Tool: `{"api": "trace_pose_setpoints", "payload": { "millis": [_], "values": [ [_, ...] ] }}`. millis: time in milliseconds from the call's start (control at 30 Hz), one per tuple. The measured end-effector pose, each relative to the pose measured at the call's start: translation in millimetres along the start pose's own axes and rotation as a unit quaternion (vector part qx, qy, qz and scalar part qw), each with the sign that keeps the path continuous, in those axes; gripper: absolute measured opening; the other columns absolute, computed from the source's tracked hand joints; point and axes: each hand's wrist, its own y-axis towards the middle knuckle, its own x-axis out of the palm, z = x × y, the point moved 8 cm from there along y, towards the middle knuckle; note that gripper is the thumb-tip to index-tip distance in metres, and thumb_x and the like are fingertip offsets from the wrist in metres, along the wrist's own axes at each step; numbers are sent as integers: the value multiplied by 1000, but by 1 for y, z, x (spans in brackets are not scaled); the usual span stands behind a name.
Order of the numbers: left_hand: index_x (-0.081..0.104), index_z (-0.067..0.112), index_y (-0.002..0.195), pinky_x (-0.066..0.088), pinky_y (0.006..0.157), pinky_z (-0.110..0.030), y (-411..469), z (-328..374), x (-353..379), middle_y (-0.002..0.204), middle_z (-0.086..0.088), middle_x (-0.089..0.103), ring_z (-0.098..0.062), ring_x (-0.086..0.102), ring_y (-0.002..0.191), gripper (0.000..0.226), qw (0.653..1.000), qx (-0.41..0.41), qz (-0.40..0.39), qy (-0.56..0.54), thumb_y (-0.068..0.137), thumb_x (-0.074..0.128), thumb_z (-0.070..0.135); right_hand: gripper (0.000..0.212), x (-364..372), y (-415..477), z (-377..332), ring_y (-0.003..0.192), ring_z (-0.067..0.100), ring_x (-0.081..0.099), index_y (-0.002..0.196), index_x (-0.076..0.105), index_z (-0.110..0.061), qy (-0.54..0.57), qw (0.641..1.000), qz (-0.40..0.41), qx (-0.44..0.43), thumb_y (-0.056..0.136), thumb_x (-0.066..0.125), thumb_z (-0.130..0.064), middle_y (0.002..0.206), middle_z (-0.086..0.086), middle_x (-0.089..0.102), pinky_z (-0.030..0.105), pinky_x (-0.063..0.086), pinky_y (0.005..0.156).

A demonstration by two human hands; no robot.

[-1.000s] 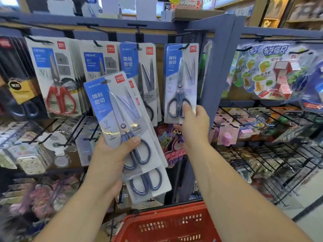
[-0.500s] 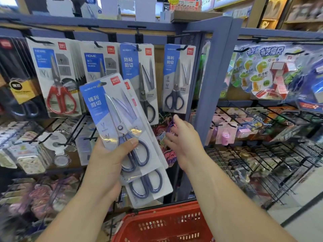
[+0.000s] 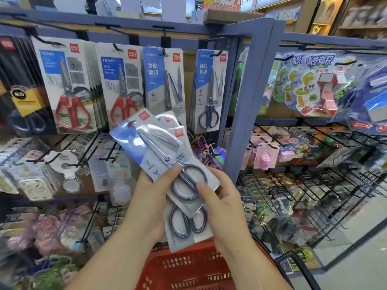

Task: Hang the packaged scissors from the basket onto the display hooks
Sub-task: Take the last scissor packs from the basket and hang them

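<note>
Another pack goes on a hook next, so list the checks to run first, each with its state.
1. Left hand grips the packs: ok.
2. Right hand pinches the top pack: ok.
3. Top pack lifted free of the others: not ok, it lies on them.
4. Its hang hole in sight: cannot tell, glare.
5. Matching hook found, above the hung pack: ok.
6. Room left on that hook: cannot tell.

Bare left forearm — bare right forearm.

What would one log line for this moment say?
left hand: holds scissors packs | right hand: pinches front pack | basket: below hands
</note>
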Motion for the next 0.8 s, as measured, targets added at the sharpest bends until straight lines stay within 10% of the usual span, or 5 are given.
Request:
{"api": "trace_pose_setpoints", "payload": {
  "millis": [267,533,800],
  "values": [
    [56,17,140,65,81,-38,-5,-8,-20,125,-12,76,-31,74,109,66,998,-12,-16,57,78,72,2,24,-8,9,5,97,31,73,124,62,-8,232,970,48,55,100,60,-10,114,18,75,50,59,87],
    [60,21,134,56,94,-42,10,27,-37,121,-1,78,-24,74,112,53,984,64,-17,167,91,68,-8,24,-23,17,8,82,24,73,121,64,-7,-28,988,-104,109,98,66,-3,103,12,78,32,61,63],
    [60,34,127,60,80,-28,14,44,-37,113,8,79,-16,76,103,55,979,90,-12,181,93,67,-8,19,-21,40,-27,90,26,73,122,56,-10,51,997,-47,-14,104,54,-4,112,10,75,35,64,70]
  ]
}}
